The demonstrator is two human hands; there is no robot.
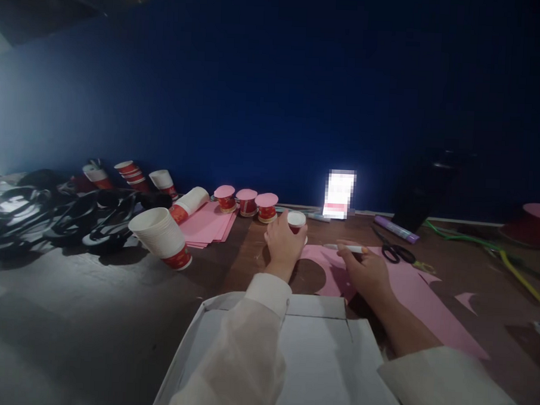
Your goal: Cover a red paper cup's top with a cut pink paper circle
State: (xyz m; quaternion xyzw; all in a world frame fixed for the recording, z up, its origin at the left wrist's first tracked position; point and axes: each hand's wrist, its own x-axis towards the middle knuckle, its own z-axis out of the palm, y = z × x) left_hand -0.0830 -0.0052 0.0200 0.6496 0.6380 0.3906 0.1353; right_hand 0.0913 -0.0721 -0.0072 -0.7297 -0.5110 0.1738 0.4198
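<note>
Beneath everything, a brown table (114, 291). In the near foreground, a white cardboard box (317, 360), lying under both sleeved forearms. Right of it, flat on the table, a pink paper sheet (418, 298) with a round hole cut out (bare table showing through). At far left, a heap of glossy black material (50, 217), hard to identify. Beside that, a toppled stack of paper cups (161, 236). Further back, three red cups capped with pink discs (247, 202). Left hand (284, 242) closed round a small red cup (296, 220), white base up, at the sheet's far edge. Right hand (368, 272) pinching a white pen (346, 248), level above the sheet. Just beyond, black scissors (397, 251).
</note>
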